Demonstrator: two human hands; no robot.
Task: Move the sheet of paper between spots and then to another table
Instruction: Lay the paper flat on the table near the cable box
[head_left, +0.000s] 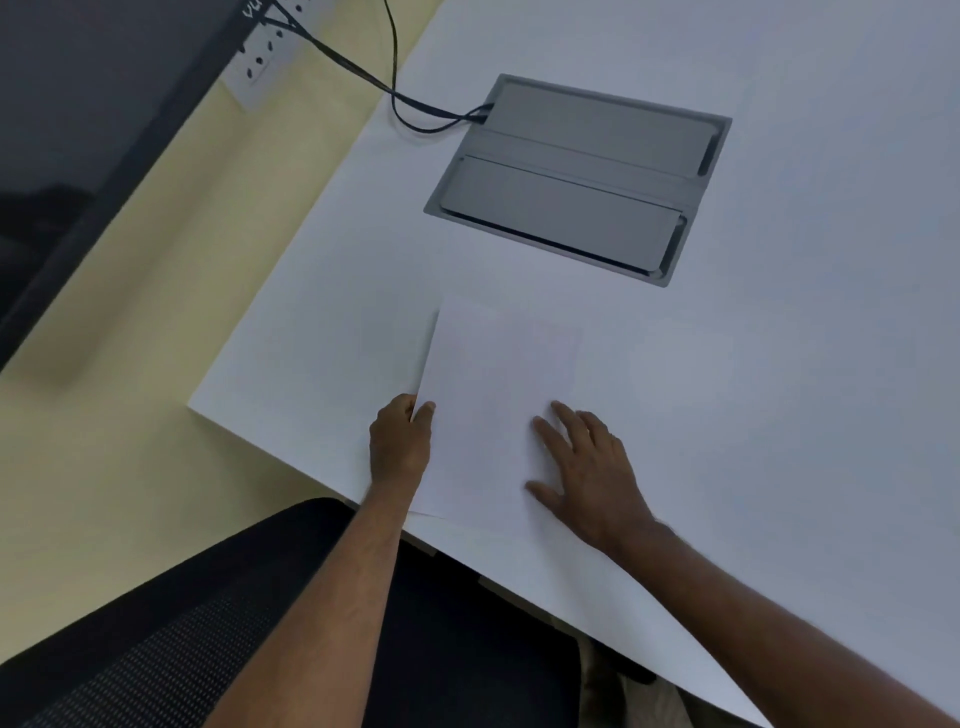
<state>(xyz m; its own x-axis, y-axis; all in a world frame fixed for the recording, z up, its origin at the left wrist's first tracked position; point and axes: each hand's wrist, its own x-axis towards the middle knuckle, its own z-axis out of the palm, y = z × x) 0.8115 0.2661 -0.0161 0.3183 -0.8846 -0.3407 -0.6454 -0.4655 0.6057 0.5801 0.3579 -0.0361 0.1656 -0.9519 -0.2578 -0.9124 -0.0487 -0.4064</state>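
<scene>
Nearest the camera, the black mesh back of an office chair (171, 639) stood below the near edge of the white table (779, 364), and both bare forearms reached over it onto the tabletop. The sheet of paper (493, 395) lay close to that near edge, toward the table's left corner, its bottom end almost at the edge itself. The left hand (400, 447) was clamped on the sheet's left margin, thumb on top and the fingers apparently curled beneath, so that this edge stood slightly raised off the surface and cast a thin shadow. The right hand (587, 467) lay flat on the sheet's right part with its fingers spread apart, pressing down and gripping nothing. Beyond the sheet, toward the middle of the table, sat a grey recessed cable box (576, 182) with two closed flaps, and black cables (395, 98) ran from its far left corner off the table's left edge toward a wall socket strip (260, 57). The step in hand looked like picking up or sliding the sheet to its next spot. To do it well, the pinch should stay gentle to avoid creasing, the flat palm should ease its pressure as the sheet moved, and the paper should travel low and level, kept clear of the box and cables.
</scene>
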